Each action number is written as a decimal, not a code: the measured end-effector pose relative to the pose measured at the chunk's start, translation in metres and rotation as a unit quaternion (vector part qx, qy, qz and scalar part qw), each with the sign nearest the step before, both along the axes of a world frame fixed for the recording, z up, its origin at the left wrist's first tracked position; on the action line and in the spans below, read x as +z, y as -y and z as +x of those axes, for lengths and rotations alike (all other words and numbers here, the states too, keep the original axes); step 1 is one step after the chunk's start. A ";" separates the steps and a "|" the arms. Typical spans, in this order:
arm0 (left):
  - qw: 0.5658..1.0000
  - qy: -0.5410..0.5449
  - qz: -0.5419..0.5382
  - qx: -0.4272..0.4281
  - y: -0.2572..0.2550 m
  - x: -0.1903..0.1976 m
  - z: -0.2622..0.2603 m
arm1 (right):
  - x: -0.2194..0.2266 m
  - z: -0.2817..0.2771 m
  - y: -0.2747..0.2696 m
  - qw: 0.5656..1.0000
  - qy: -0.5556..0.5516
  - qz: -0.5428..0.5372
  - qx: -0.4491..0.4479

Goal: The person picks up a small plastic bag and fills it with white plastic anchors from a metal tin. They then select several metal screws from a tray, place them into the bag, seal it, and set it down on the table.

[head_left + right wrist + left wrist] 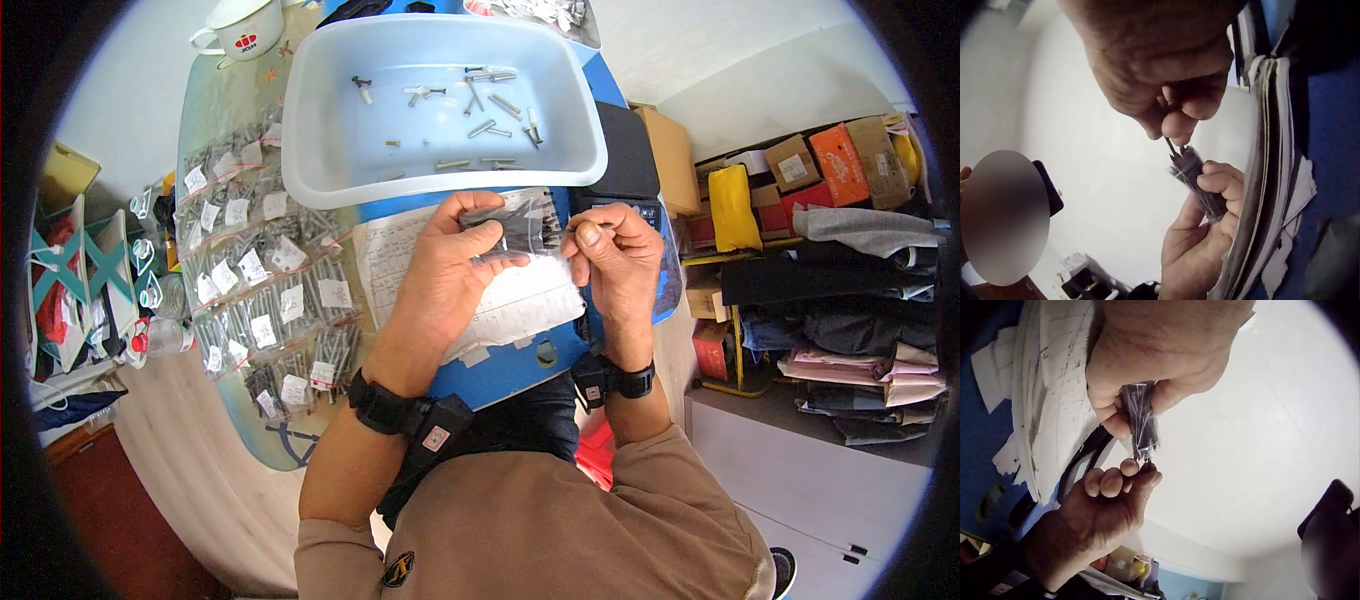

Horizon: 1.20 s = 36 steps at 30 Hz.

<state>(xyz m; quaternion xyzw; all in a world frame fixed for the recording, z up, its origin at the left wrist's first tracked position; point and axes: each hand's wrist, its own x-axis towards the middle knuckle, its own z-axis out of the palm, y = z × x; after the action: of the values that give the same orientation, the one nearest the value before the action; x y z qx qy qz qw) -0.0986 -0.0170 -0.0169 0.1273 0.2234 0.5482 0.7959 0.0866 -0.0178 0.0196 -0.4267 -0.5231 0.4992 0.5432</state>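
My left hand [440, 275] grips a small clear plastic bag [515, 225] packed with dark screws, thumb on top and fingers beneath. At the bag's right end, the tips of several screws stick up, as the right wrist view shows. There my right hand [622, 262] pinches a dark screw [1170, 146] between thumb and fingertips, its threaded end pointing at the bag. Most of that screw is hidden behind the fingers. Both hands are raised over an open notebook [400, 255] with handwritten pages.
A pale plastic tub [320, 180] beyond the hands holds several loose screws and anchors. Rows of labelled bags of screws [290, 255] cover the table's left side. A white mug [243, 30] stands at the far left. To the right are a black case [628, 150] and folded clothes [830, 290].
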 end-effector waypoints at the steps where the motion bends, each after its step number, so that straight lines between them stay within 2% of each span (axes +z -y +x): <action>1: 1.000 0.001 -0.002 -0.001 0.000 0.001 -0.001 | 0.000 0.000 0.000 1.000 0.007 -0.002 0.004; 4: 1.000 -0.002 0.001 -0.005 -0.001 -0.001 0.001 | 0.000 0.001 0.000 0.997 0.062 0.020 -0.031; 8: 1.000 0.006 0.011 -0.002 -0.001 -0.003 0.002 | -0.001 -0.001 0.001 0.997 0.059 0.016 -0.043; 10: 1.000 0.008 0.011 -0.002 0.000 -0.006 0.000 | 0.001 -0.005 0.005 0.992 0.116 0.044 -0.027; 15: 1.000 0.016 0.021 0.000 0.000 -0.006 -0.002 | 0.004 -0.004 0.002 0.993 0.112 0.016 -0.018; 17: 1.000 0.013 0.011 -0.003 -0.001 -0.006 -0.002 | 0.002 0.004 -0.001 0.997 0.064 -0.016 0.030; 20: 1.000 0.012 0.010 -0.014 -0.001 -0.001 0.000 | 0.001 0.003 0.000 0.999 0.036 -0.016 0.011; 24: 1.000 0.011 0.004 -0.001 0.000 -0.002 -0.001 | 0.002 -0.004 0.002 0.996 0.087 0.000 -0.017; 26: 0.998 0.052 0.019 0.002 -0.001 -0.009 -0.005 | 0.003 -0.007 0.002 0.994 0.111 0.016 -0.008; 30: 0.999 0.040 0.028 -0.004 -0.001 -0.005 -0.004 | 0.001 -0.007 0.001 0.996 0.091 0.005 -0.009; 32: 1.000 -0.006 0.013 -0.007 0.000 -0.003 -0.001 | 0.001 -0.007 0.001 0.995 0.091 0.024 -0.027; 36: 0.999 0.022 0.024 -0.013 -0.001 -0.007 -0.001 | 0.000 -0.007 0.001 0.995 0.095 0.024 -0.029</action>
<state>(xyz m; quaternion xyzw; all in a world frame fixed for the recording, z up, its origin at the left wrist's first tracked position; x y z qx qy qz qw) -0.0995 -0.0162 -0.0242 0.1371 0.1914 0.5456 0.8043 0.0800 -0.0189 0.0194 -0.4738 -0.5716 0.4279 0.5155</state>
